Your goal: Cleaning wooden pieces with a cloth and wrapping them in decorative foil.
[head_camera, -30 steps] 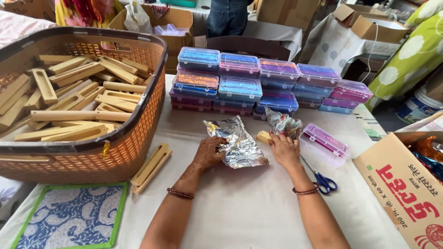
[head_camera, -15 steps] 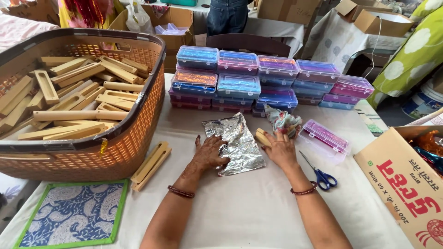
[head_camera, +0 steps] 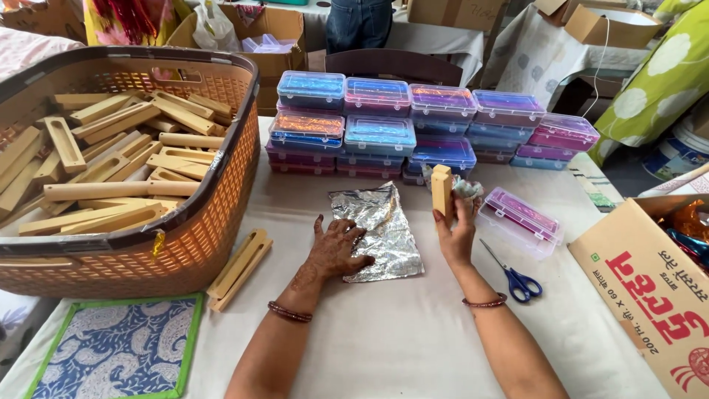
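Note:
My left hand (head_camera: pixel 334 250) lies flat, fingers spread, on a crinkled sheet of silver foil (head_camera: pixel 380 229) spread on the white table. My right hand (head_camera: pixel 456 233) holds a small pale wooden block (head_camera: pixel 442 189) upright, just right of the foil. A crumpled wad of foil (head_camera: pixel 467 187) sits behind that hand. A loose wooden piece (head_camera: pixel 239 267) lies on the table left of my left hand, beside the basket.
A large orange basket (head_camera: pixel 221 199) full of wooden pieces stands at left. Stacked coloured plastic boxes (head_camera: pixel 413 122) line the back; one lone box (head_camera: pixel 519 219) and blue scissors (head_camera: pixel 515 275) lie at right. A cardboard carton (head_camera: pixel 650 292) sits far right, a blue patterned mat (head_camera: pixel 118 347) front left.
The crumpled foil has been flattened under my left hand. My right hand has lifted the wooden block off the table and now holds it upright.

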